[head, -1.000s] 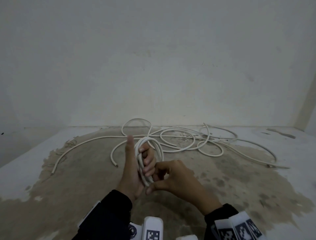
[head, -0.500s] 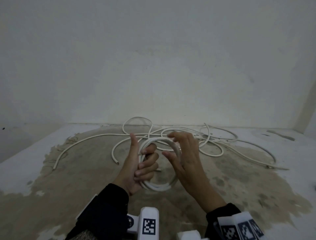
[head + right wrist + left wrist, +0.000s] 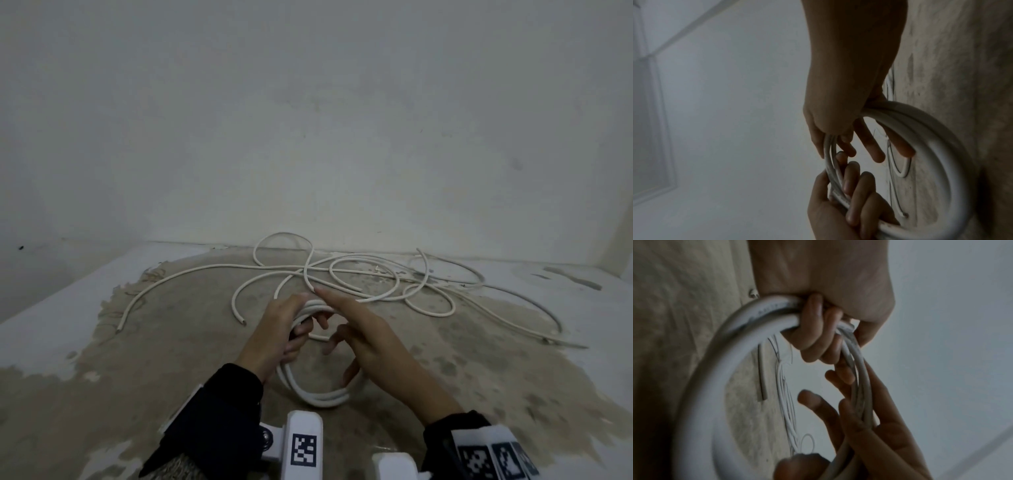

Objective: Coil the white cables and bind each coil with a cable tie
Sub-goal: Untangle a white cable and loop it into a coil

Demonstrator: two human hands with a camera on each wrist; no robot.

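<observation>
Coil of white cable, several turns thick, hangs in the air between the two hands, low over the stained floor and close to the person's body. Its bottom arc sags free below the wrists; its top passes through both hands. The left hand grips the left side of the coil, fingers curled right round the bundled turns and clamped on them, as the left wrist view shows plainly. The right hand meets the coil on its right side: the forefinger lies out straight over the top of the loop, the other fingers reach through the ring, spread apart and only loosely bent. From the right wrist view the turns run across its palm, but whether thumb and forefinger truly pinch them there I cannot tell; the picture is dim and smeared.

Beyond the hands, the loose cables sprawl over the floor in crossing loops, reaching toward the foot of the pale wall. One long strand runs off to the left and ends in a cut tip on the brown patch. Dark sleeves cover both forearms, with white marker blocks strapped at the wrists.
</observation>
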